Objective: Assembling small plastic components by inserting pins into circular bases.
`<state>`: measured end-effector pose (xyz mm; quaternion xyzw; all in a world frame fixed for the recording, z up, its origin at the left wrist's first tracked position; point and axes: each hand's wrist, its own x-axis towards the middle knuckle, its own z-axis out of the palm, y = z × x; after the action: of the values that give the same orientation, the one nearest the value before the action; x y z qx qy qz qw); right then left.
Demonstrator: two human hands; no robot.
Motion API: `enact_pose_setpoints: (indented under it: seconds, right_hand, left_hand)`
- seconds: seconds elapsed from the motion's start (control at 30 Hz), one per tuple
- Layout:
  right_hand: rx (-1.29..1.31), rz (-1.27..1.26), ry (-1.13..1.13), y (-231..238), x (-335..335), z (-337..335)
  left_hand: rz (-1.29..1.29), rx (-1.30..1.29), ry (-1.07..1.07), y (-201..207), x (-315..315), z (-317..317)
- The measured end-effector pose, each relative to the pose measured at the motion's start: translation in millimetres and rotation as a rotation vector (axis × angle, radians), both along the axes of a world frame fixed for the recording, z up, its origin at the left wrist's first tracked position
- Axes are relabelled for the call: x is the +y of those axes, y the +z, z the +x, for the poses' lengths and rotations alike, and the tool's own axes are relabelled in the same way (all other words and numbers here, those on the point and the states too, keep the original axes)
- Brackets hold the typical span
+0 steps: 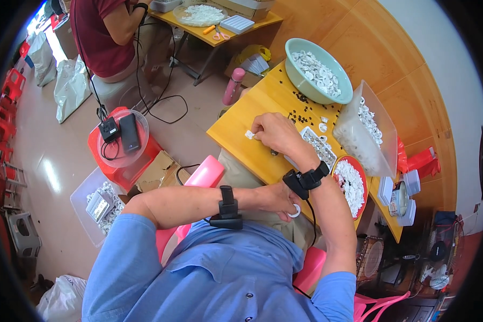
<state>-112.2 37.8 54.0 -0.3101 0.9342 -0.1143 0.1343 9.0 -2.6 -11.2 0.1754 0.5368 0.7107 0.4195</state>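
Observation:
My right hand (pixel 278 131) is over the yellow wooden table (pixel 233 121), its fingers closed on a small white plastic piece (pixel 249 134) at the fingertips. Lower down, near the table's front edge, my left hand (pixel 280 199) is partly hidden behind my right wrist. Its fingers are curled around a white ring-shaped part (pixel 294 211). Beside the right hand lie a white tray of small parts (pixel 321 146), scattered small black pieces (pixel 300 115) and a couple of loose white parts (pixel 323 127). A red-rimmed bowl (pixel 366 185) of white pieces sits right of the tray.
A pale green basin (pixel 291 64) and a clear plastic bin (pixel 354 137), both holding white parts, stand at the back right. A pink bottle (pixel 233 86) is beyond the table. Left are a red stool (pixel 104 153) with a power bank (pixel 129 134) and a seated person (pixel 104 40).

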Motion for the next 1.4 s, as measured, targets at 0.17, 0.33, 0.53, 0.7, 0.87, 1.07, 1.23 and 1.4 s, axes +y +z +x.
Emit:
enact_pose_setpoints:
  seconds: [0.17,0.33,0.53,0.7,0.87,1.07,1.23,1.4]
  right_hand:
    - [0.080,-0.066,0.001,-7,2,0]
    - [0.034,-0.115,0.218,-8,2,-3]
    - [0.090,-0.155,0.260,-16,6,-5]
    - [0.081,-0.119,0.273,-14,5,-5]
    - [0.038,-0.257,0.188,10,18,4]
    - [0.127,-0.507,0.002,68,73,36]
    - [0.246,-0.504,-0.089,75,121,80]
    - [0.271,-0.451,-0.103,35,130,96]
  left_hand:
    - [0.007,-0.039,-0.021,-7,3,-2]
    - [0.024,-0.082,-0.026,-15,6,-3]
    - [0.037,-0.121,-0.010,-12,5,-2]
    - [0.031,-0.126,-0.032,-8,4,-4]
    - [-0.019,-0.066,-0.045,-3,2,-9]
    - [0.075,-0.100,0.103,11,-13,-22]
    - [0.167,-0.146,0.344,22,-19,-32]
    - [0.220,-0.214,0.396,22,-15,-31]
